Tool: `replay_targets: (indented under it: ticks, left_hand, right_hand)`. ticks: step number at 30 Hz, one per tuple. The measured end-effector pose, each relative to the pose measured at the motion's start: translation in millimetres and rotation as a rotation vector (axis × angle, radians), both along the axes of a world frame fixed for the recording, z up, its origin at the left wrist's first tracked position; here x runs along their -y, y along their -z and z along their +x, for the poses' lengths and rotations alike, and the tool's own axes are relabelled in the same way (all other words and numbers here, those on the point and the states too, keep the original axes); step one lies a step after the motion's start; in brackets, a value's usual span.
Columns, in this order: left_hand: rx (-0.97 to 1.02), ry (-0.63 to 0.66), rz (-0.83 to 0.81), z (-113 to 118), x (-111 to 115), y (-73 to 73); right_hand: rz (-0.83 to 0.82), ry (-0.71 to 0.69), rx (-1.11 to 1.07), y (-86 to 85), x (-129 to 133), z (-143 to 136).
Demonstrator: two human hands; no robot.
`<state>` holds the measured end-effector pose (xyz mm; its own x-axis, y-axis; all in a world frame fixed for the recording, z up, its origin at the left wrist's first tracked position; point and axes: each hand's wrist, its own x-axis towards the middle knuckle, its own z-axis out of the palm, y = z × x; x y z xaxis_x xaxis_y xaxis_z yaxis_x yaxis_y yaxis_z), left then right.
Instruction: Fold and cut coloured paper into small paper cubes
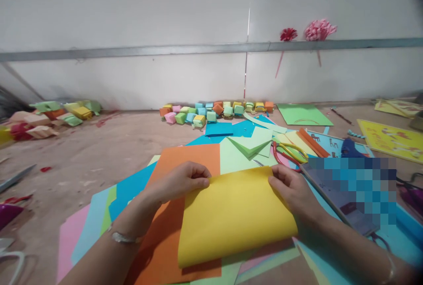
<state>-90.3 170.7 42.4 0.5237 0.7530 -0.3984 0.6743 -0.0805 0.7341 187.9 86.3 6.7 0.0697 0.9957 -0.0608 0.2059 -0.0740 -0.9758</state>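
A yellow sheet of paper (236, 219) is bent over on itself, with a rounded fold toward me and its edges brought together at the far side. My left hand (185, 182) pinches its far left corner between thumb and fingers. At the far right corner, my right hand (292, 188) grips the sheet the same way. Under it lies an orange sheet (188, 159), on top of blue, pink and green sheets. Just beyond the yellow paper are a folded light green paper (253, 144) and pliers with red and yellow handles (291, 153).
Several small coloured paper cubes (211, 113) line the wall, with more folded paper pieces (69, 115) at left. A tablet-like device (340, 201), partly pixelated, lies by my right arm. A blue glue gun (352, 148) is behind it. A blade (16, 178) rests at far left.
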Motion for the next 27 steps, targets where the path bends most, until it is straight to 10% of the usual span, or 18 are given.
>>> replay_targets:
  ticks: [13, 27]
  left_hand:
    - [-0.012, -0.082, -0.035, -11.4, -9.1, -3.6]
    - [-0.032, -0.265, 0.010, -53.0, -44.9, 5.3]
  right_hand:
    - [0.055, 0.029, 0.272, 0.2, -10.5, 4.7]
    - [0.182, -0.084, 0.849, 4.8, -86.9, -35.1]
